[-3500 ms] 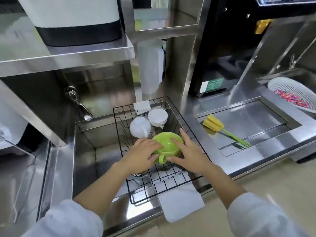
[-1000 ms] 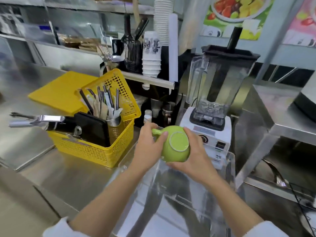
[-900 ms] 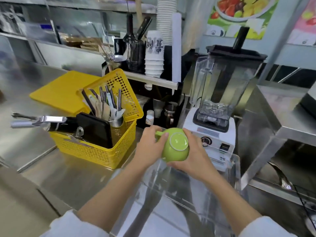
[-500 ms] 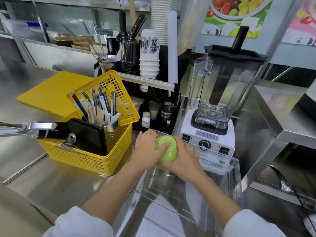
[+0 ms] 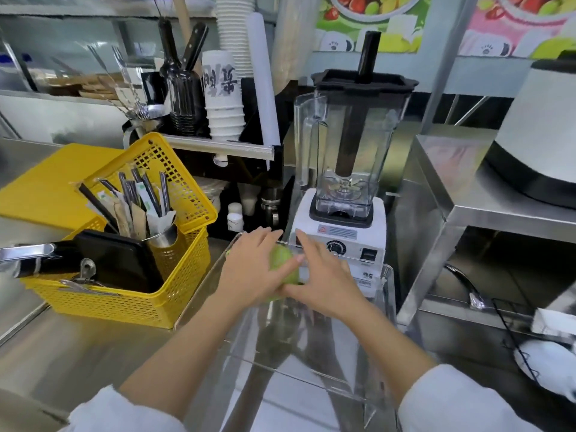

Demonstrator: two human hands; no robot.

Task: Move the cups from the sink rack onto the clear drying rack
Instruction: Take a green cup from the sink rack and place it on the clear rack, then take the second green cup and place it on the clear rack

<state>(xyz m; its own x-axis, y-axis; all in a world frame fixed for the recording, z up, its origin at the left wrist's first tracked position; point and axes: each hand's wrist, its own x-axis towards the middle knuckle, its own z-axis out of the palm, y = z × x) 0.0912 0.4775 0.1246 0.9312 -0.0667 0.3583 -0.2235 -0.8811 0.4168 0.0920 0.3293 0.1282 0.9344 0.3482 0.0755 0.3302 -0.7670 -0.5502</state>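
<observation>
A green cup (image 5: 284,265) sits upside down between my two hands at the far end of the clear drying rack (image 5: 385,310). My left hand (image 5: 252,269) wraps its left side and my right hand (image 5: 324,283) covers its right side, so most of the cup is hidden. Whether the cup rests on the rack floor I cannot tell. At the lower right the black wire sink rack (image 5: 514,341) shows only a corner, with a white cup (image 5: 551,364) in it.
A yellow basket (image 5: 131,294) with cutlery and a black tray stands left of the clear rack. A white blender (image 5: 346,188) stands right behind it. A steel shelf (image 5: 486,207) with a white appliance is at right. A yellow board (image 5: 46,185) lies at far left.
Both hands carried the green cup from the sink rack over to the clear rack, turned it upside down and lowered it toward the rack's far end.
</observation>
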